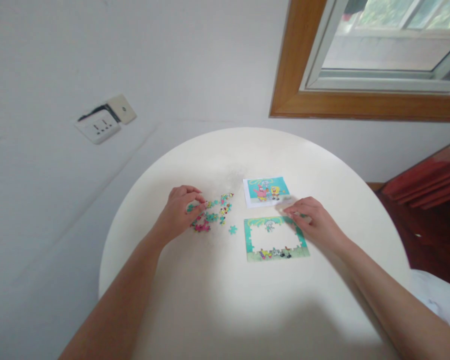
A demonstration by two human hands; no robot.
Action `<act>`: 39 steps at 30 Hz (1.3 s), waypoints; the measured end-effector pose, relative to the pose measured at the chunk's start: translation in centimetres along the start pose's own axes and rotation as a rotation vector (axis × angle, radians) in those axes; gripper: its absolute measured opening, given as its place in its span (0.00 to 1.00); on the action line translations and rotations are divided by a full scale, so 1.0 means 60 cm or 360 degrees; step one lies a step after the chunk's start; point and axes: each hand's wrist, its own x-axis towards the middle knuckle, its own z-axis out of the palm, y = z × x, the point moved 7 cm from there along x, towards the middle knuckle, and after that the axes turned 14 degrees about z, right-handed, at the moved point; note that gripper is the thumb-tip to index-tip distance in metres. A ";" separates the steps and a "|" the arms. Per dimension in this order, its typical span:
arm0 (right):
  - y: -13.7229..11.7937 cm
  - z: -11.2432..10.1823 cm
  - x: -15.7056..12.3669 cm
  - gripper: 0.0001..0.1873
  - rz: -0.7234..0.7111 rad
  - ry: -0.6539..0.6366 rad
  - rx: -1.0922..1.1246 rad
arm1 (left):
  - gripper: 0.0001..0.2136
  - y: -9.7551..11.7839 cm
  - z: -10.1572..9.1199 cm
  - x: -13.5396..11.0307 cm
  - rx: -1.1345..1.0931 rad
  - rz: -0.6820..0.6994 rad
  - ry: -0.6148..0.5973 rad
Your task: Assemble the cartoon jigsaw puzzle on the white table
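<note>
My left hand (180, 210) is at the left side of a pile of loose jigsaw puzzle pieces (212, 217), coloured teal, pink and yellow. Its thumb and index finger close together at a small puzzle piece, mostly hidden by the fingertips. To the right lies a partly filled jigsaw puzzle (249, 245), its border joined around a white middle, with a few pieces attached at the top edge. My right hand (309, 216) hovers at the puzzle's upper right corner, fingers stretched leftward and loosely apart, nothing visible in them. Just above is a printed reference picture (266, 191) of cartoon figures.
One teal piece (233, 230) lies alone between pile and puzzle. Everything rests on a round white table (210, 300) against a white wall with a socket (99, 127). A wood-framed window (360, 105) is at the upper right, with red cloth (427, 172) below it.
</note>
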 end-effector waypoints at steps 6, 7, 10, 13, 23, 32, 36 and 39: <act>0.002 0.000 -0.001 0.11 0.0022 -0.0005 -0.0005 | 0.14 -0.019 -0.017 -0.006 0.0110 -0.0106 0.0154; 0.002 0.000 -0.001 0.11 0.0020 -0.0004 -0.0003 | 0.14 -0.019 -0.018 -0.006 0.0110 -0.0115 0.0160; 0.002 0.001 -0.001 0.11 0.0014 -0.0003 -0.0009 | 0.15 -0.015 -0.006 -0.003 0.0089 -0.0122 0.0083; 0.000 0.001 -0.001 0.12 0.0013 -0.0008 -0.0014 | 0.15 -0.004 0.018 0.000 0.0068 -0.0062 -0.0084; 0.003 0.002 0.000 0.11 0.0014 -0.0003 -0.0025 | 0.17 -0.031 -0.027 -0.040 0.0057 -0.0155 -0.0545; 0.004 0.001 0.000 0.11 0.0044 0.0001 -0.0019 | 0.12 -0.001 -0.010 -0.049 0.0273 -0.0316 -0.0821; 0.005 0.003 -0.001 0.11 0.0040 -0.0016 -0.0005 | 0.09 0.003 0.005 -0.041 0.0197 -0.0263 -0.0806; 0.005 0.003 -0.001 0.11 0.0048 -0.0017 0.0004 | 0.08 0.012 0.016 -0.032 0.0051 -0.0125 -0.0723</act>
